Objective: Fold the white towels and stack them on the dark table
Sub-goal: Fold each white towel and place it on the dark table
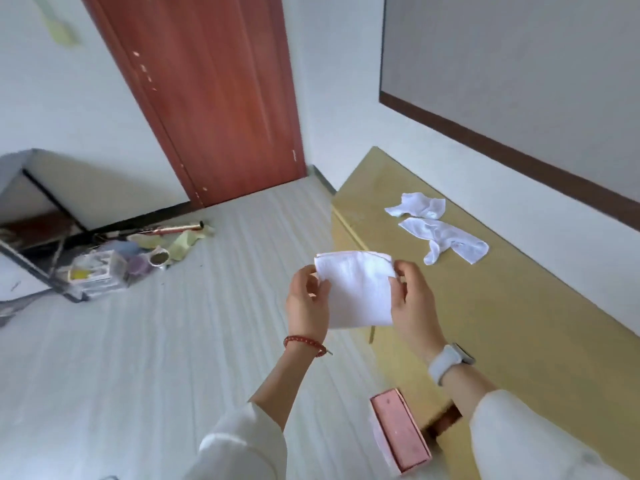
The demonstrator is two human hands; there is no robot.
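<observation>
A folded white towel (356,289) hangs in the air between my two hands, above the pale floor at the edge of a yellowish table (502,306). My left hand (306,303) pinches its left edge and my right hand (414,299) pinches its right edge. Two more white towels lie crumpled on the yellowish table beyond my hands: one nearer (446,239), one farther back (417,205). No dark table is clearly in view.
A pink box (401,433) stands on the floor by the table's near corner. A brown door (214,91) is ahead. At the left, a dark-framed shelf (34,216) stands with clutter (131,254) spread on the floor. A dark-framed board (519,64) hangs on the right wall.
</observation>
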